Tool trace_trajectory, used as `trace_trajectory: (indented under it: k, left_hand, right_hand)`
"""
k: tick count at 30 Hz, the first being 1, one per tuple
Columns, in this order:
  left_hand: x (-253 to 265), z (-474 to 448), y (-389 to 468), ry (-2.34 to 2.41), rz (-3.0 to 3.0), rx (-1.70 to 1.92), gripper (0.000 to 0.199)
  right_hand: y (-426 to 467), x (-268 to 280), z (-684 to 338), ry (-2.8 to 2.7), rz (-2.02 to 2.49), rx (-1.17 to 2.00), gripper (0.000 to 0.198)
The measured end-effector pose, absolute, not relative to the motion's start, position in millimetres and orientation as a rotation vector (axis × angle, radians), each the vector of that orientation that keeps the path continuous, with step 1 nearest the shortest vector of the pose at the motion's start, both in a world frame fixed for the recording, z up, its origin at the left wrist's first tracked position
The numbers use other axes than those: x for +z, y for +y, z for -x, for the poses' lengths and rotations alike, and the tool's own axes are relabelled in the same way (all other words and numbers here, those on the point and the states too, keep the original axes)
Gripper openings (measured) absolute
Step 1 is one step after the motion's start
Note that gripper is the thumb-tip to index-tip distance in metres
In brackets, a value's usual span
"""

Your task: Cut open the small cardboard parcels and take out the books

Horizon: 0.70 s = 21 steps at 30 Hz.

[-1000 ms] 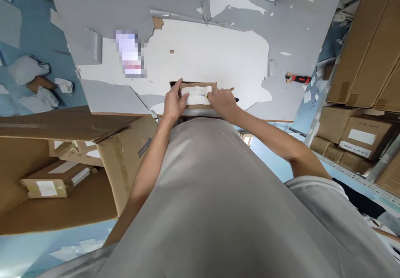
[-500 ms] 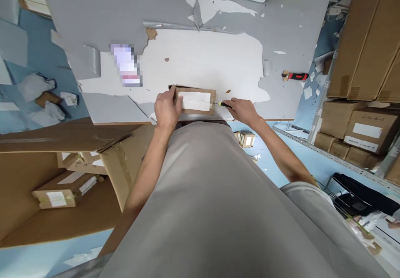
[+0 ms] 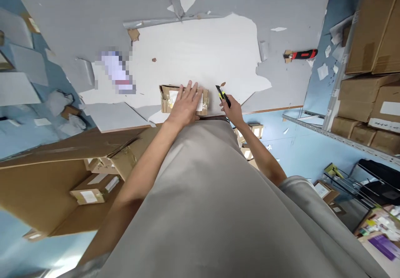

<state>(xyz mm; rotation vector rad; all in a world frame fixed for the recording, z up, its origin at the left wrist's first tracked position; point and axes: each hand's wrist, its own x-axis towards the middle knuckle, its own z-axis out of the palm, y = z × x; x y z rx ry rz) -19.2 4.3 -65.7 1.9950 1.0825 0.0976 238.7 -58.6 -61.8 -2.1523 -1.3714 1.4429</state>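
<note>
A small taped cardboard box [image 3: 166,103] with a white label lies at the near edge of the worktable. Across its top rests my left hand [image 3: 186,103], fingers stretched out and spread over the label, which they partly hide. To the right of the box, my right hand [image 3: 231,108] is closed around a black and yellow utility knife [image 3: 223,96]. Its tip points up and away from me, apart from the box. A scrap of brown cardboard [image 3: 223,84] lies just beyond the knife.
A red and black cutter [image 3: 304,54] lies at the table's right side. At the left is a blurred-out, phone-like object [image 3: 115,71]. A large open carton [image 3: 40,186] holding smaller boxes stands below left. Shelving with stacked cartons [image 3: 362,103] rises on the right.
My left hand has moved from the box's left end to flat across its top. My right hand has drawn the knife away from the box's right end and turned it upward.
</note>
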Motion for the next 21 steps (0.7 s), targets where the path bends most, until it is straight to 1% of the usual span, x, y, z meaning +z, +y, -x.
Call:
trace_trajectory:
  k: [4,7,9,16,21]
  left_hand:
    - [-77.7,4.9,5.2,1.070,-2.033,0.066,0.099]
    - [-84.9,6.9,6.3,1.167,-2.025,0.121,0.107]
    - [-87.6,8.6,7.4,1.221,-2.003,0.162,0.109]
    - [-89.7,5.9,6.4,1.274,-1.940,0.246,0.103]
    - [-91.9,3.7,2.8,1.294,-1.917,0.269,0.104]
  right_hand:
    - [-59.7,-69.6,-239.2,-1.290,2.130,1.467,0.040]
    - [-57.0,-63.9,-237.8,-1.281,2.119,1.482,0.040]
    - [-54.1,-56.5,-235.8,-1.311,2.104,1.493,0.042]
    - [-39.5,-22.1,-222.1,-1.768,2.101,1.402,0.051]
    - [-31.8,-3.4,-208.2,-1.988,2.194,1.303,0.050]
